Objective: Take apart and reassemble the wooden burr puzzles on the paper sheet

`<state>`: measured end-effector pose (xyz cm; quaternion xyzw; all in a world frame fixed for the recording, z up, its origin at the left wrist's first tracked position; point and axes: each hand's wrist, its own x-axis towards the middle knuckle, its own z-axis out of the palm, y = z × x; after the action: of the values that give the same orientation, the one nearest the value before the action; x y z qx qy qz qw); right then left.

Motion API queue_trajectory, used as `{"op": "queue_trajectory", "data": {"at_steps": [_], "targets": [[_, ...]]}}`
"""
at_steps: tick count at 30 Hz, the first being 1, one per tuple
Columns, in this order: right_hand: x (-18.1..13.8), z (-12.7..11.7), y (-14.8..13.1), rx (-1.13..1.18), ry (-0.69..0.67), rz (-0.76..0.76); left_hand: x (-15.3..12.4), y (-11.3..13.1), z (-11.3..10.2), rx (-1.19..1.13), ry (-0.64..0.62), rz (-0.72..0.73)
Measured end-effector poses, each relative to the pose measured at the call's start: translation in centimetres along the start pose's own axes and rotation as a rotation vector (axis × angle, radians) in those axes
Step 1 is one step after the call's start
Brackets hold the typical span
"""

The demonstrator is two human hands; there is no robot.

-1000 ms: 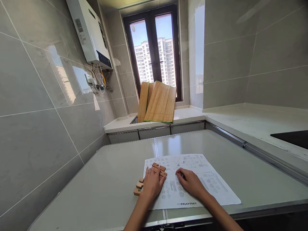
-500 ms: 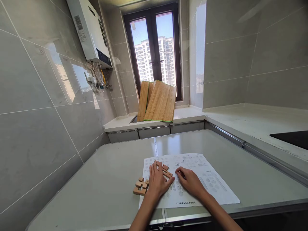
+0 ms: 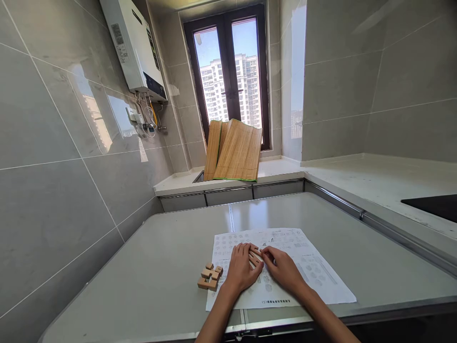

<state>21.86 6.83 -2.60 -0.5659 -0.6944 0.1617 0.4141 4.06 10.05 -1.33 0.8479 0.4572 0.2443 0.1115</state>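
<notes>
Several notched wooden puzzle blocks (image 3: 255, 261) lie on a printed instruction sheet (image 3: 314, 290), partly hidden under my left hand (image 3: 243, 267). Its fingers curve over them from the left, and the thumb closes in along their near side. My right hand (image 3: 283, 269) is pinched, its fingertips at the right end of the far block. Left of my left hand, a group of notched wooden blocks (image 3: 208, 284) rests across the sheet's left edge and the table. How far my left fingers wrap under the blocks is hidden.
The sheet lies on a pale folding table (image 3: 150, 276) with a metal seam. Behind it runs a white counter (image 3: 278, 167), where bamboo mats (image 3: 238, 151) lean near the window. A white water heater (image 3: 134, 47) hangs on the left wall; a black panel (image 3: 433, 206) is at right.
My left hand has slid right with the blocks under it, bringing them up to my right fingertips. The group at left is now uncovered. My right hand has barely moved.
</notes>
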Motion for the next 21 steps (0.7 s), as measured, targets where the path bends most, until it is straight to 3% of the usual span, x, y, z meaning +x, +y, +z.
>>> {"op": "queue_trajectory", "data": {"at_steps": [4,21], "targets": [[0.2,0.5,0.7,-0.030,0.051,-0.022,-0.5,0.3,-0.4,-0.043,-0.011,0.092],[0.2,0.6,1.8,-0.045,0.038,-0.028,-3.9,0.1,-1.5,-0.199,0.039,-0.024]]}}
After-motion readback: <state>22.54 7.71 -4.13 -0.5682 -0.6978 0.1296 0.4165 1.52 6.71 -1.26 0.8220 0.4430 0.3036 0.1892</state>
